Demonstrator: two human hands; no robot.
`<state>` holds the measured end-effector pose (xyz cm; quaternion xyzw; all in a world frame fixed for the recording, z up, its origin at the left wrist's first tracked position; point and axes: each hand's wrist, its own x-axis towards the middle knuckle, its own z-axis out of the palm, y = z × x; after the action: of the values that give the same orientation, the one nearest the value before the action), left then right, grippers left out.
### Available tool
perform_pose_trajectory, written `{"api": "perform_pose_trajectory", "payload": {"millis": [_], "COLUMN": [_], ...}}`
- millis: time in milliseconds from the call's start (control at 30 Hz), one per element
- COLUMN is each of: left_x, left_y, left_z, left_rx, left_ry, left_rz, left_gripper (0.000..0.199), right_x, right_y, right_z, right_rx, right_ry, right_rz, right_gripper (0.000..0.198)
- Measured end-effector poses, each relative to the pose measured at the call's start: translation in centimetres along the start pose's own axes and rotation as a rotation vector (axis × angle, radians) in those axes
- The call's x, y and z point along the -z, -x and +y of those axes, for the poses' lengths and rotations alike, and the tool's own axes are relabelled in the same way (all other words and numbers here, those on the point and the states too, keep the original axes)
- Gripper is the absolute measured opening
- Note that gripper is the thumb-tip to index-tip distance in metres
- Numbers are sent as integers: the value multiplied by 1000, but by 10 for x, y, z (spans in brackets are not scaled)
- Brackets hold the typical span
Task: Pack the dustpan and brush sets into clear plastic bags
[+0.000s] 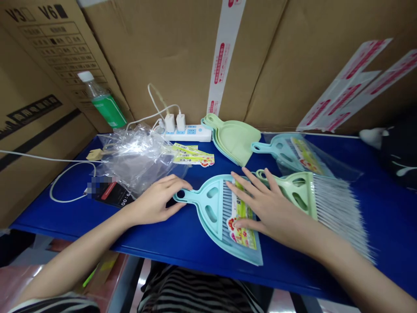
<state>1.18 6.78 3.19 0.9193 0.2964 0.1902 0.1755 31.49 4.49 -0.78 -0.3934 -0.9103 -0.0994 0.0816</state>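
Observation:
A light blue dustpan lies on the table, its matching brush nested in it, bristles pointing right. A yellow label card with red flowers lies over the bristles. My left hand has its thumb and fingers closed around the hanging-hole end of the handle. My right hand rests spread and flat on the label card, palm down. Partly hidden behind the right hand and wrist is a green brush with long pale bristles.
Behind are stacked green and blue dustpans and a bagged blue set. Clear plastic bags, loose label cards, a power strip, a phone and a bottle stand left. Cardboard boxes wall the back.

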Motion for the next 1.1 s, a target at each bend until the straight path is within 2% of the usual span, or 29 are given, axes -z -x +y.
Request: {"api": "perform_pose_trajectory", "payload": {"millis": [533, 600, 733, 800, 933, 1100], "left_x": [-1, 0, 3, 3, 4, 6], "left_y": [1, 1, 2, 2, 1, 0], "left_z": [-1, -1, -1, -1, -1, -1], "left_rx": [-2, -2, 1, 1, 16, 17], "left_ry": [-9, -17, -37, -48, -53, -48], "left_rz": [-20, -25, -30, -34, -43, -43], "left_gripper": [21, 21, 22, 24, 26, 25], "right_x": [5, 7, 23, 30, 31, 26], "right_y": [3, 2, 1, 3, 13, 21], "right_z": [1, 3, 12, 17, 25, 33], "right_rx": [90, 69, -2, -60, -164, -184], "right_ry": [125, 140, 144, 151, 231, 178], "right_rz": [102, 124, 111, 104, 127, 93], "right_gripper": [82, 78, 49, 40, 44, 54]}}
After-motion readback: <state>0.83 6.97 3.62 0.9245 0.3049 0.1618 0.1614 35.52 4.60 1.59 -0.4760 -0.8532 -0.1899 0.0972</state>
